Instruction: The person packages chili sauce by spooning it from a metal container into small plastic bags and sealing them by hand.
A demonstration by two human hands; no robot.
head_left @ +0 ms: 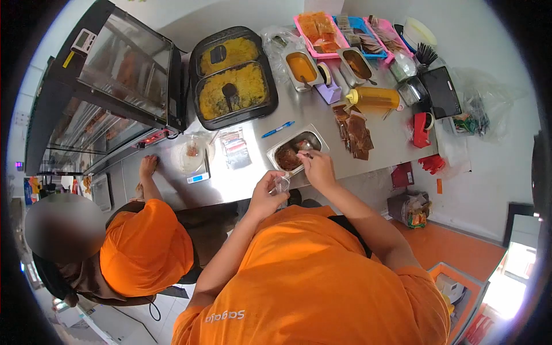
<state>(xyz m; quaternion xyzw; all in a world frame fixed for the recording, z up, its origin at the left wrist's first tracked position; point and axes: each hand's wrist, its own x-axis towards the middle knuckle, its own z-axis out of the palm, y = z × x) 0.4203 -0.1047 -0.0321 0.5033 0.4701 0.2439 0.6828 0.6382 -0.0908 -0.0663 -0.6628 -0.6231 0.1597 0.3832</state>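
My left hand [268, 194] is closed on a small clear plastic bag [282, 183], held at the front edge of the steel table. My right hand [317, 168] pinches the dark handle of a spoon [303, 145], whose bowl rests in a rectangular metal container [319, 137]. Dark reddish-brown sauce [286, 157] covers part of that container's bottom. The bag is just in front of the container, and its opening is too small to make out. Beyond the container lies a blue pen [278, 129]. Flat packets of brown sauce [356, 133] are to its right.
A co-worker in an orange shirt [146, 247] leans on the table at left, near a digital scale [198, 177]. Behind are a black two-part pan [273, 92], metal sauce containers [302, 70], a yellow squeeze bottle [376, 98] and a red tape dispenser [421, 131]. A glass display cabinet [123, 69] stands left.
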